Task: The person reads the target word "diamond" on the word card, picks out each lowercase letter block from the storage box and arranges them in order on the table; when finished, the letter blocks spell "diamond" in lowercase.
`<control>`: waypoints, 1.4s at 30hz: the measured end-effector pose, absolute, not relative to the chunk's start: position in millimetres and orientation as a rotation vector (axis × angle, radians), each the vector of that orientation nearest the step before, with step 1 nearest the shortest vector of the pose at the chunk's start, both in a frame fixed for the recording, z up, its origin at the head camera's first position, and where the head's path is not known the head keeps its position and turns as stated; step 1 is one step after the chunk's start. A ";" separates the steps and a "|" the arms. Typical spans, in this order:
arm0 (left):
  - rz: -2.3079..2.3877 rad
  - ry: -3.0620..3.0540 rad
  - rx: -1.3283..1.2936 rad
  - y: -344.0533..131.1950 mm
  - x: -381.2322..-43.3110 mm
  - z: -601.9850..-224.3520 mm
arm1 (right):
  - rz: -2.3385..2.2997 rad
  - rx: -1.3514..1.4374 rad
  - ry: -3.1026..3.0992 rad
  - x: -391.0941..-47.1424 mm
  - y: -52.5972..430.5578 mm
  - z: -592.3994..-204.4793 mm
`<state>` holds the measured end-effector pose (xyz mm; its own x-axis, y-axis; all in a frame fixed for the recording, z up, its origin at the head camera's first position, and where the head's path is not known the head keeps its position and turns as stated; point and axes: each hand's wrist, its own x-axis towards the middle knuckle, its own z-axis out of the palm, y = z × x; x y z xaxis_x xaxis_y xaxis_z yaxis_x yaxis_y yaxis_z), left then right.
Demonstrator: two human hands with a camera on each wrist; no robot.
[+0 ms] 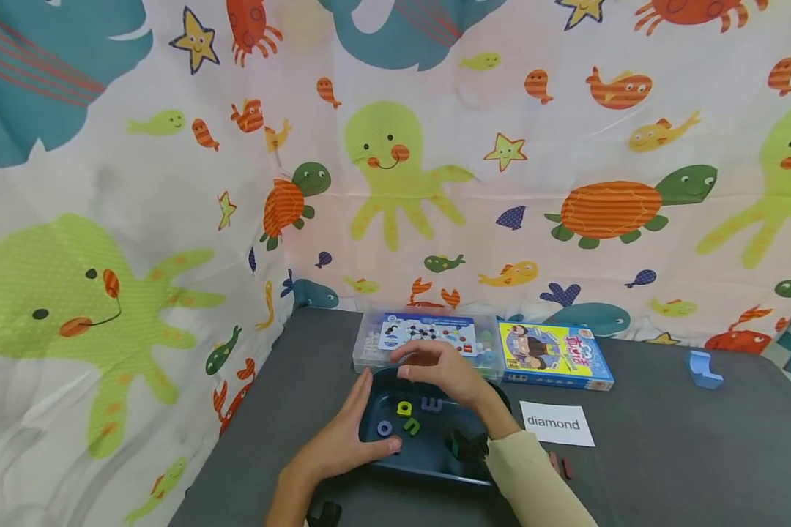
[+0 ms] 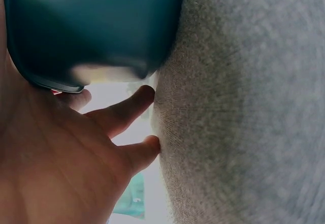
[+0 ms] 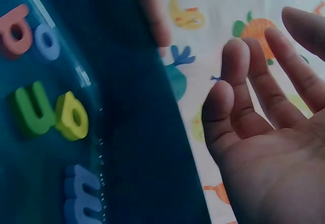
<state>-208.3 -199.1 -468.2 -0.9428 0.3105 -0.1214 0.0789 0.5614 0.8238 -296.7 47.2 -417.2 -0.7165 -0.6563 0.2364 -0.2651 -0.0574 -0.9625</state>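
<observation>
My left hand (image 1: 343, 439) holds a dark blue tray (image 1: 435, 468) at its left corner, thumb over the near rim and fingers along the outside. Fingertips of that hand (image 2: 147, 94) extend below the tray in the left wrist view. Above the tray's back part is my right hand (image 1: 442, 369), loosely bent with nothing held. In the tray lie a yellow letter (image 1: 404, 408), a green n-shaped letter (image 1: 411, 426), a purple o (image 1: 384, 428) and a purple m (image 1: 431, 404). The right wrist view also shows a red letter (image 3: 15, 33).
A clear plastic case (image 1: 362, 355) stands behind the tray, beside a yellow-and-blue box (image 1: 556, 355). Right of the tray lies a card reading "diamond" (image 1: 556, 424), with small dark red pieces (image 1: 567, 468) below it. A blue stand-like object (image 1: 703, 369) sits far right.
</observation>
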 end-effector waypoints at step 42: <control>1.342 2.528 0.347 -201.1 -208.5 -464.5 | -1.079 -1.005 2.194 -298.4 40.3 -439.6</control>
